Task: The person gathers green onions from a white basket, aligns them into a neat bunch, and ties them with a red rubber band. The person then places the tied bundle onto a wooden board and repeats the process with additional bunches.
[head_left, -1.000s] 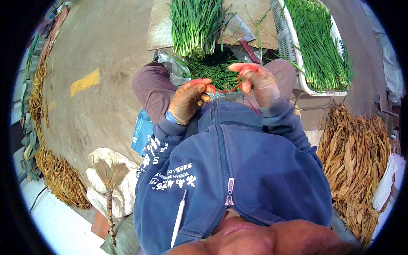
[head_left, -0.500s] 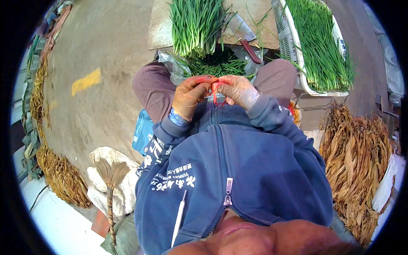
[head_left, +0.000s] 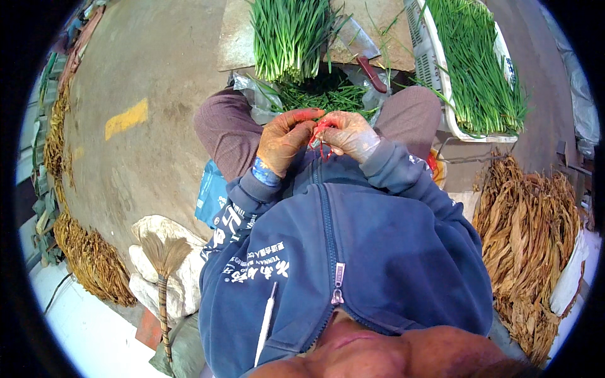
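Above my lap, my left hand (head_left: 280,142) and my right hand (head_left: 353,133) meet with bent fingers around a thin red string (head_left: 322,131). A short strand of it dangles below the fingertips. The left fingers are stained orange-red and press near the string. My right thumb and fingers pinch it. Just beyond the hands, loose green chives (head_left: 328,99) lie over a clear plastic bag (head_left: 259,99). Farther off, a thick bundle of chives (head_left: 290,44) rests on a board (head_left: 236,47), cut white ends toward me.
A knife (head_left: 372,74) with a red-brown handle lies on the board. To the right stands a white crate (head_left: 444,94) of chives (head_left: 476,69). Dried brown leaves (head_left: 526,239) are heaped at the right. On the left are a straw broom (head_left: 163,283) and a white sack (head_left: 142,264).
The fingertips have drawn slightly apart, and my right hand has shifted a little toward me. The red string is more bunched at the right fingers, with less hanging down.
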The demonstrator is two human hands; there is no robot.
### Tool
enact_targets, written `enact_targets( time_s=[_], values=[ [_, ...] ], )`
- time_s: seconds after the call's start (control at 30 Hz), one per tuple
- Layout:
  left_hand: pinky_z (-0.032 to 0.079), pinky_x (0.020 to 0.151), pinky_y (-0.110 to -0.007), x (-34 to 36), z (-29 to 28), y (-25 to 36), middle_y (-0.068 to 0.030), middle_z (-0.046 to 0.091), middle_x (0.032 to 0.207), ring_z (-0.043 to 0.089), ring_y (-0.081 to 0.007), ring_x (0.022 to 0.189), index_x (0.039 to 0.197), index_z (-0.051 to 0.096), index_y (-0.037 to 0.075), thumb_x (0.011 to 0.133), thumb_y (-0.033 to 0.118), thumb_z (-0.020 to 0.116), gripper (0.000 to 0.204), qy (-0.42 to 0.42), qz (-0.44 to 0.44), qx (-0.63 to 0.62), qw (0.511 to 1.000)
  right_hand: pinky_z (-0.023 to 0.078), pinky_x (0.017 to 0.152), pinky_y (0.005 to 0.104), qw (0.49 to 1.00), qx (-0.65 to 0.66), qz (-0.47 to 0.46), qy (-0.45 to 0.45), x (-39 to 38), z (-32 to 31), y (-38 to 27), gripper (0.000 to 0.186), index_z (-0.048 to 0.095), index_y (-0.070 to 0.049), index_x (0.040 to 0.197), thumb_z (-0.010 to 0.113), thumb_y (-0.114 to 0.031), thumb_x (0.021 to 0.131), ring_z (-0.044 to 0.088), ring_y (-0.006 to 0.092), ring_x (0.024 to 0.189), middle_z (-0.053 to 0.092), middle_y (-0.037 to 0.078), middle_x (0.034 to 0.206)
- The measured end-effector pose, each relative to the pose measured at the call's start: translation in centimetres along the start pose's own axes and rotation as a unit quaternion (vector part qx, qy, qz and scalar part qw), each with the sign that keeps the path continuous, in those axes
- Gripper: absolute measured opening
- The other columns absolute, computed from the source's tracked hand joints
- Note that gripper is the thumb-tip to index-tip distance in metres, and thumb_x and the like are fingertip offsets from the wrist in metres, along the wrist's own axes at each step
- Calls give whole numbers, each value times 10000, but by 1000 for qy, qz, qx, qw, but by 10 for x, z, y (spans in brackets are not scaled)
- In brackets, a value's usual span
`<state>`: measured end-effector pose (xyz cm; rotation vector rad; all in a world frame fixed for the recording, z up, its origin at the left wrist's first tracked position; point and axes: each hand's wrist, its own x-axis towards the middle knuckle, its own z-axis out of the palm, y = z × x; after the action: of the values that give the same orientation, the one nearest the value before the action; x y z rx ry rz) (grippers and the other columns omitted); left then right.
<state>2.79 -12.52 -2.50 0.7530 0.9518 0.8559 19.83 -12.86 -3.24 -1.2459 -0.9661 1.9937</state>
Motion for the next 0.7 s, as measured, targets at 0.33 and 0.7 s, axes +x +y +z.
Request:
enact_targets(
  time_s=[0.33, 0.7],
  values=[
    [340, 519, -166, 0, -7, 2, 37, 600, 749, 473, -29, 598, 997, 660, 36, 867, 200, 612, 214, 0, -31, 0, 1000, 378, 458, 198, 999, -39, -12, 27, 0, 0, 3, 192, 627, -46, 899, 693, -208, 819, 482, 51, 547, 592, -2, 728],
    [343, 509, -186, 6, -17, -14, 11, 573, 687, 458, -49, 573, 934, 634, 20, 863, 188, 615, 183, 6, -38, 45, 998, 341, 435, 190, 997, -9, -48, 60, 5, 2, 13, 112, 594, -22, 909, 631, -112, 852, 455, 52, 497, 601, 26, 710]
  ],
)
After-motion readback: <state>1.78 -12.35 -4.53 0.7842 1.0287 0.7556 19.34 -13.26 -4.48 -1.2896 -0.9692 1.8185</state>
